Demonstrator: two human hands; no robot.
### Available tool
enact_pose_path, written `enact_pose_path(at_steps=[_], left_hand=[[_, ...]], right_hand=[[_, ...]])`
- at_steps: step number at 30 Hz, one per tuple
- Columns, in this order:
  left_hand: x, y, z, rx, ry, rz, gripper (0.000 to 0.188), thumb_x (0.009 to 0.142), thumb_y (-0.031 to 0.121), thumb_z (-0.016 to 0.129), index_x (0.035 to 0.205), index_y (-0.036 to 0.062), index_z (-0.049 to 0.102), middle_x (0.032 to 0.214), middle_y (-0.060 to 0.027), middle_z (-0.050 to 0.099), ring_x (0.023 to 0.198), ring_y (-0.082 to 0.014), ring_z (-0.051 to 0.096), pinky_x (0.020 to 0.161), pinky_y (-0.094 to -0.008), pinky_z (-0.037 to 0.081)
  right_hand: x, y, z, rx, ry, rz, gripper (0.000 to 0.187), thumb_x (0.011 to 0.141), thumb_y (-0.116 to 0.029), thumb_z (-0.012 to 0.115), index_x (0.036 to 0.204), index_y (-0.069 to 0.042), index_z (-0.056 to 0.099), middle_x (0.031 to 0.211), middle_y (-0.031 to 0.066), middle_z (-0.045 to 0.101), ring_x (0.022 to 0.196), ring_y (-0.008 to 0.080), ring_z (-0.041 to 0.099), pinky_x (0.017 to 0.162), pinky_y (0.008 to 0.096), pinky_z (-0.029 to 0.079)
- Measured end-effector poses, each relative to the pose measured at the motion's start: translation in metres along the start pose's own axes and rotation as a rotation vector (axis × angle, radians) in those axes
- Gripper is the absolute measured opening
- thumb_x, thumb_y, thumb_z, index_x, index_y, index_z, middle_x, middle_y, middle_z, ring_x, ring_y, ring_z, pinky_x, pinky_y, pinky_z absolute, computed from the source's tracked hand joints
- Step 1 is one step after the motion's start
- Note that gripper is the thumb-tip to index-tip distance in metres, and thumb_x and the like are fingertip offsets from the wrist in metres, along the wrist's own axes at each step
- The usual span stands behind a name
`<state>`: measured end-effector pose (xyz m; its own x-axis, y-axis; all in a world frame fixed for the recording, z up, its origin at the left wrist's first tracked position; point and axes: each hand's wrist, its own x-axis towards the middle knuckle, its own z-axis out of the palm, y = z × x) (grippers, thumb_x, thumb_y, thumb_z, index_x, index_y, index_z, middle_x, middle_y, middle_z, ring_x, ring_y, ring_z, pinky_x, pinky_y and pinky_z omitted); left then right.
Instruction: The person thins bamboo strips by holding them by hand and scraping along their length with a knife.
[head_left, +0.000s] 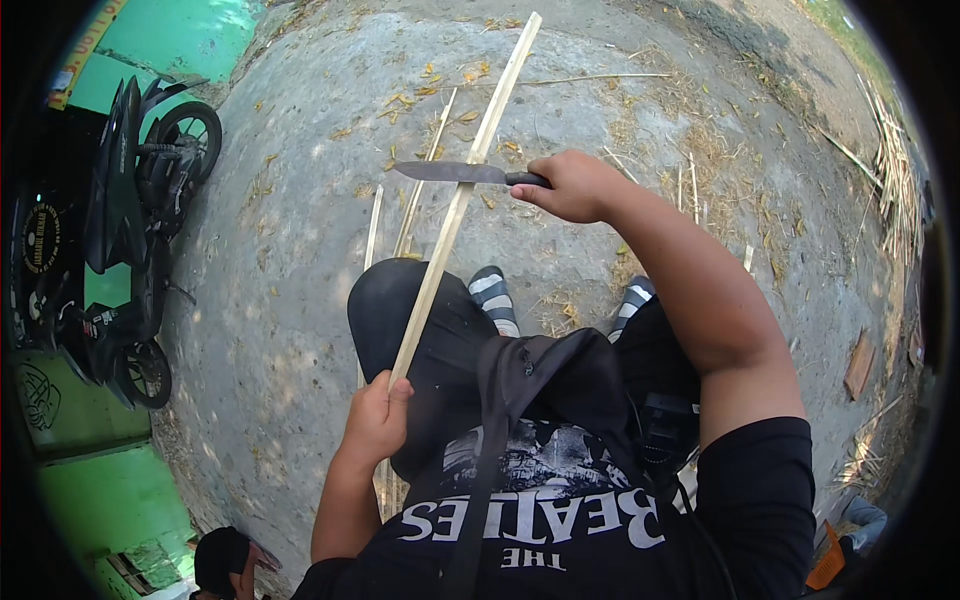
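A long pale strip of split wood or bamboo (440, 255) slants away from me across my bent left knee. My left hand (378, 418) is closed round its near end. A large knife (452, 172) with a dark blade lies across the strip's upper half, its tip pointing left. My right hand (572, 186) grips the black handle, with the arm stretched forward. The blade touches or crosses over the strip; whether it cuts into it cannot be told. Several thinner strips (418, 195) lie on the ground beyond my knee.
Grey concrete ground (290, 220) carries dry yellow leaves and shavings. Motorcycles (150, 190) stand at the left by a green wall (175, 40). A heap of thin sticks (897, 165) lies far right. Another person (222, 562) is at the lower left; an orange object (826, 562) sits lower right.
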<state>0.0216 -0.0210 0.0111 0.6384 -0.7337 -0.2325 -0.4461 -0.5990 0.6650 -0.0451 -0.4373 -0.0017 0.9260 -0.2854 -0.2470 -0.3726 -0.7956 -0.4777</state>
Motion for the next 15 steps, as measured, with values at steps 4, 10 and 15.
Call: enact_pose_path(at_steps=[4,10,15], left_hand=[[-0.005,-0.008,-0.001,-0.136,-0.045,-0.116,0.037,0.109,0.03,0.05,0.089,0.0012,0.059,0.061,-0.0042,0.053,0.053,-0.0146,0.052,0.051,-0.0316,0.04],[-0.004,-0.005,-0.001,-0.166,-0.049,-0.083,0.037,0.111,0.033,0.048,0.089,0.0039,0.057,0.063,0.0026,0.05,0.054,-0.0063,0.045,0.049,-0.0256,0.036],[0.0,-0.006,-0.002,-0.067,-0.053,-0.078,0.035,0.109,0.028,0.051,0.09,0.0009,0.061,0.059,-0.0047,0.055,0.052,-0.0136,0.056,0.051,-0.0329,0.043]], right_hand=[[-0.009,-0.017,0.008,0.171,0.044,-0.011,0.06,0.1,-0.061,0.051,0.103,-0.004,0.07,0.089,0.022,0.071,0.09,0.0425,0.069,0.08,0.0516,0.053],[-0.009,-0.015,0.008,0.138,0.077,-0.107,0.06,0.101,-0.061,0.05,0.102,-0.005,0.07,0.091,0.022,0.071,0.091,0.0432,0.068,0.081,0.0518,0.053],[0.002,-0.009,0.02,0.229,0.072,-0.039,0.06,0.101,-0.059,0.05,0.107,-0.003,0.071,0.09,0.0228,0.07,0.092,0.0423,0.068,0.083,0.0515,0.053]])
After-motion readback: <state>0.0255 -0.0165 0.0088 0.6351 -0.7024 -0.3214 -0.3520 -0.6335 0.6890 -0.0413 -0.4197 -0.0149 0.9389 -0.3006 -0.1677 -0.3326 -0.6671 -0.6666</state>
